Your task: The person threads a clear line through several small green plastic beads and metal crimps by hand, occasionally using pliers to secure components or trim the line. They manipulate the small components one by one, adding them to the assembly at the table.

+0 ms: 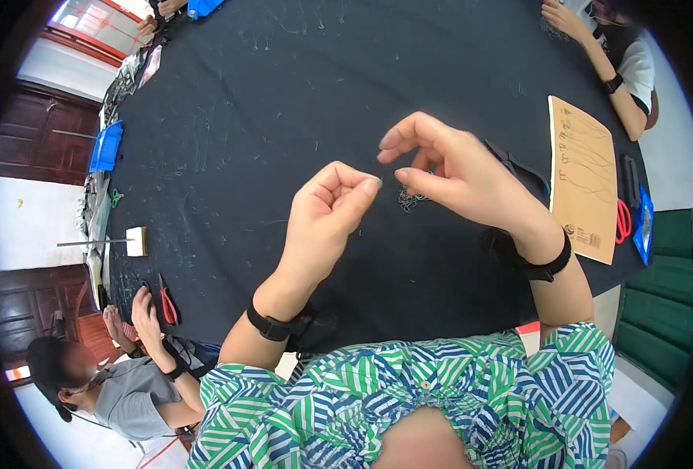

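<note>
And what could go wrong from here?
The small dark pieces show close by the open right grip, so a sweep of it might scatter them. The left grip is pinched shut; anything in it, too small to make out, could slip and be hard to spot on the black cloth. The dark pliers lie beside the right grip, so a sideways move might nudge them.

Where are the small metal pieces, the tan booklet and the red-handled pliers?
Small metal pieces [407,202]: head view, the heap's uncovered part.
Tan booklet [583,181]: head view, middle of its cover.
Red-handled pliers [165,302]: head view, on a red handle.
</note>
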Tool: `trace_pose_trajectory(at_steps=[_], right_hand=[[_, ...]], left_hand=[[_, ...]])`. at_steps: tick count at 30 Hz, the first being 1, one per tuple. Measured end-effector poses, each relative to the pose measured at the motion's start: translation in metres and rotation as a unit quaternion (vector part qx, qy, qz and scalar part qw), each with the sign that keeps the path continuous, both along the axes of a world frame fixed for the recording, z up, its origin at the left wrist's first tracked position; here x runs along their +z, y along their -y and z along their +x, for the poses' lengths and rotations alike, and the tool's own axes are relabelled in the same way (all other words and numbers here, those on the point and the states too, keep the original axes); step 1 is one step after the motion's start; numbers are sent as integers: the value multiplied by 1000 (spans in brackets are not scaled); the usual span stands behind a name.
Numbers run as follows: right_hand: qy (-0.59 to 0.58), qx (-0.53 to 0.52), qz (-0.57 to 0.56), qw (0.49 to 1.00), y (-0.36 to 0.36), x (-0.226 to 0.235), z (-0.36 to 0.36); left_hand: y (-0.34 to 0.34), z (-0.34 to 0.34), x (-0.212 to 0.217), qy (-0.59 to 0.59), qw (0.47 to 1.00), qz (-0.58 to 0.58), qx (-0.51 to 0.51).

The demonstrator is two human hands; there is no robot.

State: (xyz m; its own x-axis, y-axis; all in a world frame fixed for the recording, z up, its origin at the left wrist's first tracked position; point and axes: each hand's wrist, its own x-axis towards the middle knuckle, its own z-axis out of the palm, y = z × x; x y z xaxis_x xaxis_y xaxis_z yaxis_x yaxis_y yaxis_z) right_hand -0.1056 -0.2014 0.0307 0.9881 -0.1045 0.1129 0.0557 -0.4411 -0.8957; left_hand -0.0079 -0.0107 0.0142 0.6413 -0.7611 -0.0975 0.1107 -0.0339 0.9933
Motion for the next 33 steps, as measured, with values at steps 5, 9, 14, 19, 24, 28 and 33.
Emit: trace_pose_trajectory(at_steps=[5,9,14,19,24,28,33], right_hand=[[-124,135,370,911,-27,-8,1],[-161,142,327,920,-21,-4,1],[-94,54,187,976,19,15,-4],[-50,18,263,963,54,22,-20],[9,27,525,850,53,15,-12],[8,83,668,740,56,-5,-3],[50,4,598,800,53,-10,0]], left_hand=[[8,2,19,-156,983,-95,13],[11,0,24,-100,986,-129,40],[5,1,14,-19,990,-111,89],[0,5,3,-18,989,-112,94],[0,11,-3,-43,990,-95,99],[-1,13,-8,-30,991,-88,101],[-3,14,-10,9,993,-55,103]])
